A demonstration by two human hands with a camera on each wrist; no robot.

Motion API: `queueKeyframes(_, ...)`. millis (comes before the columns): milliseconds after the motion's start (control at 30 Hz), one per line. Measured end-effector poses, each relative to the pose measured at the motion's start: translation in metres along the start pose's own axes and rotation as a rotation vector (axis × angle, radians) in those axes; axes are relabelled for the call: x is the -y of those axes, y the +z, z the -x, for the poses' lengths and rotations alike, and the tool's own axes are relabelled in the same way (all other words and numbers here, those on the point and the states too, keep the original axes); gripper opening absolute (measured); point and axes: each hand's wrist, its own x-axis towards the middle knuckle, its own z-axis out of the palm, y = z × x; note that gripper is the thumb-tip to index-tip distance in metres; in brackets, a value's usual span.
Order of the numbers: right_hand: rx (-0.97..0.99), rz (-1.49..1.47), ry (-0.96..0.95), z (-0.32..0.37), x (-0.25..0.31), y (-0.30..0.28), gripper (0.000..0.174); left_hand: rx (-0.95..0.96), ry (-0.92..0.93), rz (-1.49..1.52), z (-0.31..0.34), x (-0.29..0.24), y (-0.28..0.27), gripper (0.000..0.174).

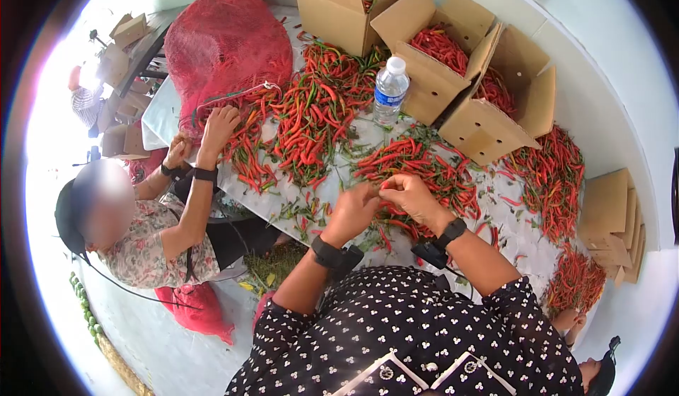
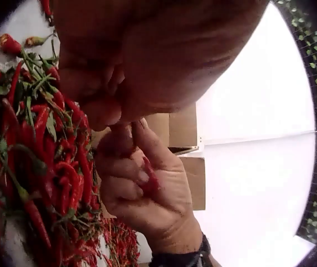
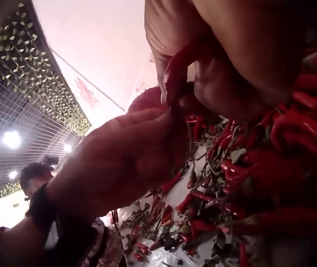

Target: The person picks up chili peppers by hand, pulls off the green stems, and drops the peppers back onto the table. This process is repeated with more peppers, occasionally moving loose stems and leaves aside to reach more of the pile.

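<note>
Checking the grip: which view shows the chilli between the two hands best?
The right wrist view: the chilli is large and close, pinched by the right hand beside the left hand. The head view shows only a red speck; the left wrist view mostly fingers.

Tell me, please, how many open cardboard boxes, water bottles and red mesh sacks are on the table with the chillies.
Open cardboard boxes: 3
Water bottle: 1
Red mesh sack: 1
Total: 5
</note>
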Motion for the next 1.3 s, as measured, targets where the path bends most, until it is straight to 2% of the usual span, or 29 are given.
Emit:
queueKeyframes(67, -0.062, 0.358, -0.253, 0.011, 0.006, 0.01, 0.017, -0.036, 0.002, -0.084, 0.008, -0.003, 0.005, 0.014)
queueKeyframes(100, -0.099, 0.393, -0.335, 0.016, 0.008, 0.016, 0.015, -0.093, -0.045, -0.022, 0.012, -0.005, 0.007, 0.015)
queueKeyframes(133, -0.095, 0.383, -0.328, 0.021, 0.012, 0.02, 0.015, -0.148, -0.092, 0.04, 0.016, -0.006, 0.009, 0.015)
queueKeyframes(233, -0.122, 0.543, -0.67, 0.031, 0.026, 0.028, 0.012, -0.191, -0.307, 0.095, 0.016, 0.028, 0.005, 0.015)
queueKeyframes(267, -0.12, 0.538, -0.672, 0.033, 0.029, 0.027, 0.012, -0.219, -0.408, 0.085, 0.018, 0.039, -0.002, 0.016)
queueKeyframes(333, -0.139, 0.213, -0.526, 0.037, 0.036, 0.018, 0.005, -0.266, -0.395, 0.079, 0.024, 0.033, -0.014, 0.013)
queueKeyframes(367, -0.072, -0.175, -0.137, 0.036, 0.036, 0.003, 0.005, -0.352, -0.191, -0.175, 0.027, 0.029, -0.017, 0.014)
queueKeyframes(400, -0.073, -0.176, -0.142, 0.037, 0.028, -0.01, 0.005, -0.435, 0.016, -0.427, 0.03, 0.021, -0.02, 0.015)
queueKeyframes(467, 0.079, -0.789, 0.086, 0.033, 0.007, -0.032, 0.011, -0.393, 0.081, -0.48, 0.024, 0.016, -0.008, 0.015)
queueKeyframes(500, 0.022, -0.772, 0.18, 0.037, 0.002, -0.036, 0.017, -0.276, 0.266, -0.522, 0.018, 0.015, 0.001, 0.018)
queueKeyframes(533, 0.023, -0.77, 0.176, 0.041, -0.003, -0.035, 0.017, -0.156, 0.449, -0.559, 0.013, 0.014, 0.01, 0.022)
queueKeyframes(567, -0.001, -0.751, 0.214, 0.045, -0.008, -0.034, 0.018, -0.159, 0.452, -0.557, 0.009, 0.011, 0.022, 0.022)
queueKeyframes(600, -0.025, -0.732, 0.256, 0.048, -0.016, -0.035, 0.019, -0.062, 0.312, -0.598, 0.007, 0.008, 0.034, 0.022)
queueKeyframes(633, 0.032, -0.767, 0.272, 0.048, -0.023, -0.038, 0.023, 0.035, 0.172, -0.636, 0.006, 0.006, 0.041, 0.022)
queueKeyframes(667, 0.029, -0.767, 0.272, 0.048, -0.029, -0.04, 0.023, 0.037, 0.174, -0.634, 0.007, 0.005, 0.043, 0.022)
queueKeyframes(733, 0.027, -0.748, 0.3, 0.053, -0.03, -0.04, 0.026, 0.072, -0.017, -0.666, 0.009, 0.002, 0.048, 0.019)
queueKeyframes(867, 0.001, -0.749, 0.242, 0.057, -0.03, -0.033, 0.021, 0.069, -0.002, -0.531, 0.022, 0.011, 0.039, 0.025)
queueKeyframes(967, 0.119, -0.651, 0.193, 0.059, -0.035, -0.035, 0.019, -0.007, 0.002, -0.461, 0.026, 0.012, 0.032, 0.027)
queueKeyframes(1000, 0.173, -0.581, 0.161, 0.059, -0.034, -0.034, 0.019, -0.091, 0.058, -0.392, 0.025, 0.013, 0.029, 0.026)
queueKeyframes(1033, 0.179, -0.581, 0.162, 0.059, -0.033, -0.032, 0.019, -0.173, 0.113, -0.322, 0.026, 0.014, 0.027, 0.024)
queueKeyframes(1067, 0.169, -0.534, 0.144, 0.059, -0.032, -0.03, 0.019, -0.176, 0.11, -0.325, 0.027, 0.015, 0.026, 0.024)
queueKeyframes(1133, 0.162, -0.485, 0.124, 0.057, -0.03, -0.022, 0.02, -0.172, -0.106, -0.114, 0.03, -0.006, 0.02, 0.022)
queueKeyframes(1200, -0.017, -0.315, 0.049, 0.053, -0.029, -0.014, 0.02, -0.118, -0.071, -0.011, 0.036, -0.018, 0.022, 0.021)
queueKeyframes(1233, -0.015, -0.315, 0.047, 0.05, -0.031, -0.012, 0.02, -0.059, -0.035, 0.092, 0.038, -0.025, 0.023, 0.02)
queueKeyframes(1300, -0.16, 0.079, -0.22, 0.045, -0.033, -0.005, 0.02, -0.014, -0.081, 0.07, 0.043, -0.043, 0.024, 0.021)
